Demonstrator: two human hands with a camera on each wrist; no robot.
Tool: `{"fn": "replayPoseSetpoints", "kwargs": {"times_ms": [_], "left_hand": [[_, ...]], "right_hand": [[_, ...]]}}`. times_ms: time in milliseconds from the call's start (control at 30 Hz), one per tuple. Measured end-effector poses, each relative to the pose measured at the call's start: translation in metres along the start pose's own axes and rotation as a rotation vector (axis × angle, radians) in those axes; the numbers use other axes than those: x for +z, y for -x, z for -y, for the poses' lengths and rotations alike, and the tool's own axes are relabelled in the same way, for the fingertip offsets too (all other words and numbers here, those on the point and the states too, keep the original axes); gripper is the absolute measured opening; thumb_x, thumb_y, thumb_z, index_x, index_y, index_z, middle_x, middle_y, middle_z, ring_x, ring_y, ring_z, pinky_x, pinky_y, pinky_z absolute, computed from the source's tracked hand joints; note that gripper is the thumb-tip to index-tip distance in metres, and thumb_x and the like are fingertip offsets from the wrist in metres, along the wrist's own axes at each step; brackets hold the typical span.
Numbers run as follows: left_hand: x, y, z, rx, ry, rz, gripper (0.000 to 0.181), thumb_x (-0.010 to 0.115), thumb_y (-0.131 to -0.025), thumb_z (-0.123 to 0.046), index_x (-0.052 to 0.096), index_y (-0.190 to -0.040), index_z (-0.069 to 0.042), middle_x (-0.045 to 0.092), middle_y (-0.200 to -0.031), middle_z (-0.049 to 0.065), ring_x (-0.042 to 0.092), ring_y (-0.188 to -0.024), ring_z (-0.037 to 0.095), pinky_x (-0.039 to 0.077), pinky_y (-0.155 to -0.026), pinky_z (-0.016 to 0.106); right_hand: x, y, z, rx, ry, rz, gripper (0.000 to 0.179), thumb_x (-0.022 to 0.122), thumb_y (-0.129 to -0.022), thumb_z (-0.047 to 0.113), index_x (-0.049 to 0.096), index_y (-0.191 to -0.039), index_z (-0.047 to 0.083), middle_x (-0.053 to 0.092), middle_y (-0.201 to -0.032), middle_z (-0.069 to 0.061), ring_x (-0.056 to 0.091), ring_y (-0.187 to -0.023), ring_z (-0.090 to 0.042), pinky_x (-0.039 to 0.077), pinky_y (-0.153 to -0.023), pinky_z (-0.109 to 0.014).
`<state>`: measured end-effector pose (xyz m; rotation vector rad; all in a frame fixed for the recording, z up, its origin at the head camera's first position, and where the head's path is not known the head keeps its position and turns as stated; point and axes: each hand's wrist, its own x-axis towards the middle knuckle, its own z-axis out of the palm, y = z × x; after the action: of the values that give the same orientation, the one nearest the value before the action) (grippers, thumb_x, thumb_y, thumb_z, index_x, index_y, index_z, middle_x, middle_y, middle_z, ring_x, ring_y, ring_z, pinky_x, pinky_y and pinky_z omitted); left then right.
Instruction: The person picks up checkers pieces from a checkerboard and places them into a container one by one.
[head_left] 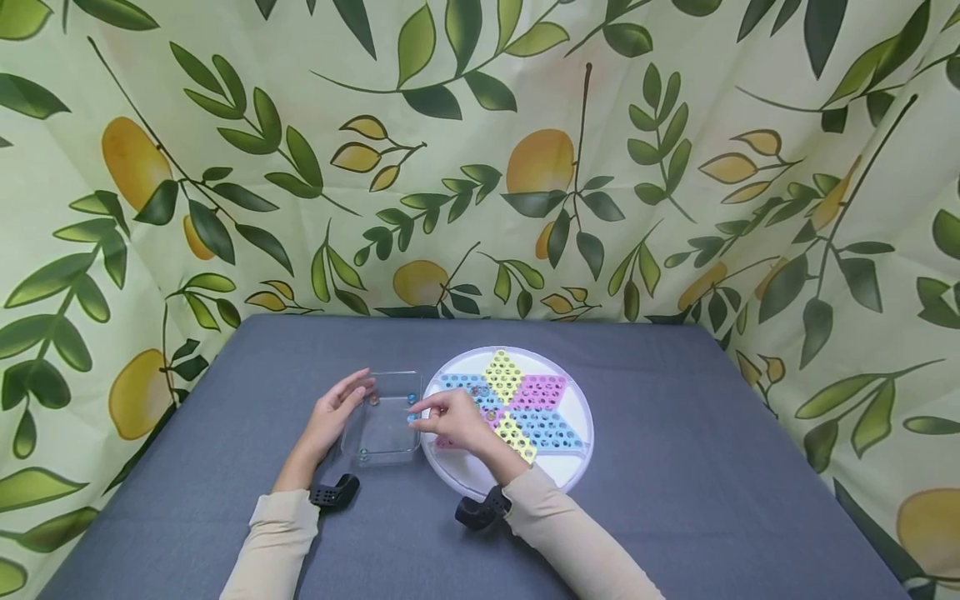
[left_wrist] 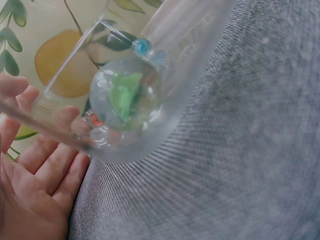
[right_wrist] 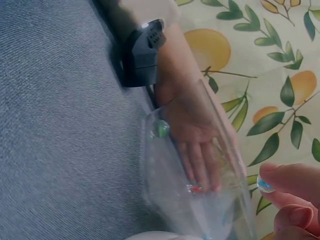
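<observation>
A clear rectangular container (head_left: 384,452) sits to the left of a round game board. My left hand (head_left: 326,421) rests along its left side, fingers extended against the wall and fingertips at the rim. Over the container's right side, my right hand (head_left: 456,417) pinches a clear marble with blue inside (right_wrist: 264,185) between thumb and forefinger. A green-swirled marble (left_wrist: 125,95) lies in the container's near left corner. Farther back are an orange-red marble (head_left: 374,400), close to the left fingertips, and a blue marble (head_left: 412,398) by the right wall.
The round white board (head_left: 581,408) carries a star of yellow, pink and blue hole-filled sections, with several marbles (head_left: 480,390) on its left part. The right forearm crosses its near edge. A dark grey cloth (head_left: 660,467) covers the table; a leaf-and-fruit-patterned curtain (head_left: 465,208) hangs behind.
</observation>
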<state>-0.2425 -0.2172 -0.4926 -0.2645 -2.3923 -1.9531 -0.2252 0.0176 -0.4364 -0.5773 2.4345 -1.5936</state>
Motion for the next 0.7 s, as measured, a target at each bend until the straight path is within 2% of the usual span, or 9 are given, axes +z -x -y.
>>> {"fn": "replayPoseSetpoints", "kwargs": {"times_ms": [233, 700], "left_hand": [[-0.001, 0.000, 0.001, -0.002, -0.007, 0.005, 0.047, 0.046, -0.103, -0.024, 0.040, -0.145, -0.003, 0.049, -0.143, 0.027, 0.053, -0.105, -0.020, 0.039, -0.092, -0.001], [-0.001, -0.001, 0.001, 0.010, -0.001, 0.002, 0.048, 0.046, -0.103, -0.024, 0.040, -0.144, -0.001, 0.048, -0.142, 0.029, 0.052, -0.104, -0.022, 0.038, -0.092, -0.001]], "right_hand": [[0.009, -0.002, -0.005, 0.037, -0.024, 0.004, 0.021, 0.075, -0.079, 0.004, 0.074, -0.098, -0.004, 0.040, -0.047, 0.010, 0.033, -0.040, 0.000, 0.029, -0.038, -0.014], [0.012, 0.000, -0.007, 0.015, -0.034, 0.041, 0.026, 0.075, -0.080, 0.004, 0.071, -0.103, -0.007, 0.042, -0.048, 0.009, 0.034, -0.040, 0.000, 0.027, -0.040, -0.014]]}}
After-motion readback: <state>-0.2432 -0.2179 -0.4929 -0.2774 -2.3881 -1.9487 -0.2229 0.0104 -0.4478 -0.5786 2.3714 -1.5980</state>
